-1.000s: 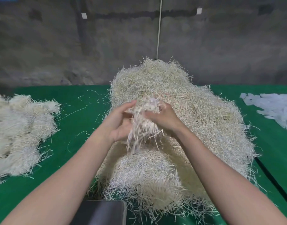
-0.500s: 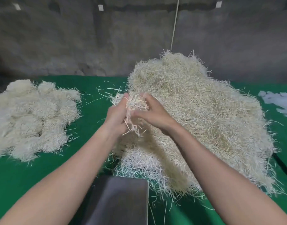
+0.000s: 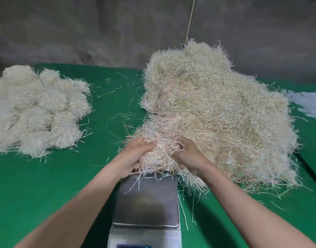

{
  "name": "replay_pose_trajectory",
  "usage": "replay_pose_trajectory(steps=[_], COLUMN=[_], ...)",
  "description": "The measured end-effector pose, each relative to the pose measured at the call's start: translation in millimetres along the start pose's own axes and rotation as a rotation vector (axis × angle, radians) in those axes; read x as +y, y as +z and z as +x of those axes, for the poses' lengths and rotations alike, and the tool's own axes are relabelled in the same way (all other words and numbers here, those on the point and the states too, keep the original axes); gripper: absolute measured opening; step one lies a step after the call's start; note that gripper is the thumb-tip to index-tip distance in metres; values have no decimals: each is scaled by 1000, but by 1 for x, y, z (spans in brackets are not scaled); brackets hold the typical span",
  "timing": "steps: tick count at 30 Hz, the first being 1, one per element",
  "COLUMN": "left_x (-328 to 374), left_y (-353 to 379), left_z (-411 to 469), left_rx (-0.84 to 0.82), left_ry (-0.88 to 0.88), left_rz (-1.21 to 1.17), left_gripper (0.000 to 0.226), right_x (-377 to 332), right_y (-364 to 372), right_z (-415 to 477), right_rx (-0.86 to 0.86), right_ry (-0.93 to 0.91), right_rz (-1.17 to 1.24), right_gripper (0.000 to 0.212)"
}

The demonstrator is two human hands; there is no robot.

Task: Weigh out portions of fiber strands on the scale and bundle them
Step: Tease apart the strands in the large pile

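A big heap of pale fiber strands (image 3: 216, 111) lies on the green table at center right. In front of it stands a metal scale (image 3: 148, 203) with a bare steel pan. My left hand (image 3: 135, 154) and my right hand (image 3: 187, 154) hold a handful of strands (image 3: 160, 153) between them, low over the far edge of the pan. A few strands hang down onto the pan. The scale's display is cut off at the bottom edge.
A pile of whiter fiber bundles (image 3: 35, 111) lies at the left of the green table (image 3: 46, 185). White scraps (image 3: 307, 104) lie at the far right. Loose strands are scattered between the piles. A grey wall stands behind.
Both hands have come down from the top of the heap with the handful to the far edge of the scale pan. The view has tilted down and the scale shows more fully.
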State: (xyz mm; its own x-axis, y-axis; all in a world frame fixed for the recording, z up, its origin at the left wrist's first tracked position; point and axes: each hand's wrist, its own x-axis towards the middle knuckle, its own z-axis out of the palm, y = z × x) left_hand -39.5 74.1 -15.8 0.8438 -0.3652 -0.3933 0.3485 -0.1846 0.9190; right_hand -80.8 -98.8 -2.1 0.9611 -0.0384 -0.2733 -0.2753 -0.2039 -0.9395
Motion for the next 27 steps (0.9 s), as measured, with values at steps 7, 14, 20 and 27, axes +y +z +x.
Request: replay_pose_trajectory(steps=[7,14,20,27], left_x=[-65,-96,-86,-84], left_y=[-19,-16,-32,-31], left_z=[-8,-15,-29,-35], left_rx=[126,192,153,-19], left_ry=[-46,19,196,245], left_rz=[193,563,496,721], left_gripper=[64,17,75,41], right_x=[54,80,91,91], right_y=[30,36,49,43], right_z=[-9,-29,-36,-46], right_rx=[-9,-54,-15,-40], right_ry=[144,2,43,30], right_rz=[-224,-610,-535,-500], right_gripper=[71,49,38,55])
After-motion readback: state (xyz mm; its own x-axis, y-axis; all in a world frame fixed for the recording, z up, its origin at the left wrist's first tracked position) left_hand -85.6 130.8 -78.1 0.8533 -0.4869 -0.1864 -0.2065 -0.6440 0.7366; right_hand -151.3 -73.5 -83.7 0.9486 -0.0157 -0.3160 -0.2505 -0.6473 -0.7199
